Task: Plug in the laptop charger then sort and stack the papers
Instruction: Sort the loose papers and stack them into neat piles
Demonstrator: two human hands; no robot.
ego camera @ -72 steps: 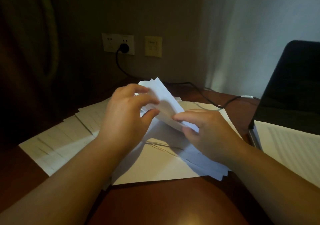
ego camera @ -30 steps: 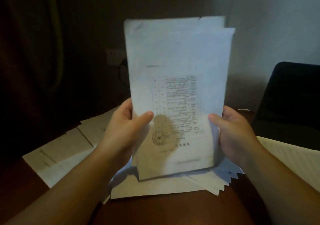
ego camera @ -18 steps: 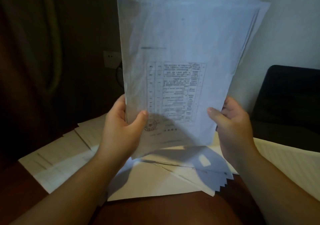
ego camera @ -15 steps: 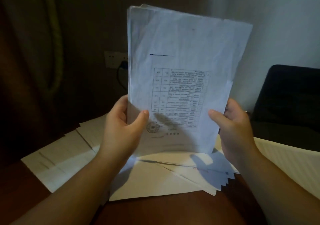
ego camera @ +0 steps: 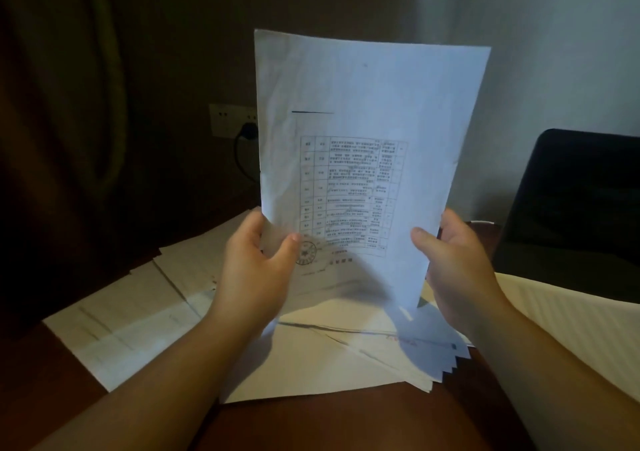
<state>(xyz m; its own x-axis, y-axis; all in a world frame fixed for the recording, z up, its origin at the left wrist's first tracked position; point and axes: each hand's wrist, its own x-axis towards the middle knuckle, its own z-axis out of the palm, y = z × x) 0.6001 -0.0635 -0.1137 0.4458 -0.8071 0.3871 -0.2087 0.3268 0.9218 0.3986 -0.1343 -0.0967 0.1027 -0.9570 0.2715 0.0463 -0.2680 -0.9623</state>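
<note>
Head view shows you holding a sheaf (ego camera: 363,104) of paper upright over the table (ego camera: 311,426), its printed face toward you with a table of text and a round stamp near the lower left. Your left hand (ego camera: 256,270) pinches the sheaf's lower left edge, thumb on the near face and fingers curled behind. Your right hand (ego camera: 453,263) grips the lower right edge the same way, thumb in front and fingers hidden behind the paper. The sheaf's bottom edge hangs just above the loose sheets (ego camera: 329,357) lying on the table; whether it touches them you cannot tell, since shadow covers that spot.

Those loose sheets spread out below your hands, and at the near right their corners fan out in a stepped row. More papers (ego camera: 138,312) lie to the left, overlapping and reaching the table's left edge. A further white sheet (ego camera: 561,319) rests at the right, on the lower half of the laptop (ego camera: 571,201), whose dark screen stands open at the far right.

On the far wall, left of the sheaf, a socket (ego camera: 232,119) carries a black plug (ego camera: 247,131); its cable (ego camera: 242,163) drops and passes behind the sheaf. A dark curtain (ego camera: 86,86) hangs at the far left.
</note>
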